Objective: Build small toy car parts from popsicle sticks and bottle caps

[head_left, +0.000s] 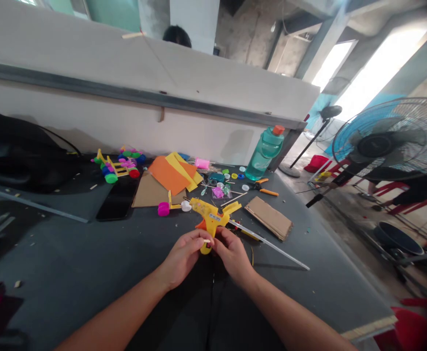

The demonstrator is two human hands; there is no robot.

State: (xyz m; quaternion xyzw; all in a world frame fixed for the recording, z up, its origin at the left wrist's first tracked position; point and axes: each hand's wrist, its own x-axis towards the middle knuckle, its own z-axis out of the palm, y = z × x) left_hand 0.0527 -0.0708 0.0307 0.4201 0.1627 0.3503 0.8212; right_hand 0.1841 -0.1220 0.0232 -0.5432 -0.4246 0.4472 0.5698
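My left hand is closed in a pinch, with a short pale stick at its thumb and fingertips. My right hand is closed too, its fingertips beside the stick's right end; what they hold is hidden. Just beyond my fingers is a yellow glue gun, its handle showing between the hands. A long clear glue stick runs from its rear toward the right. Past the gun's nozzle sits a small yellow frame with a magenta wheel and a white wheel.
Behind lie orange paper, cardboard, a dark phone and built toy cars. Orange-handled pliers rest near a teal bottle. A black bag stands left; a fan is beyond the table's right edge.
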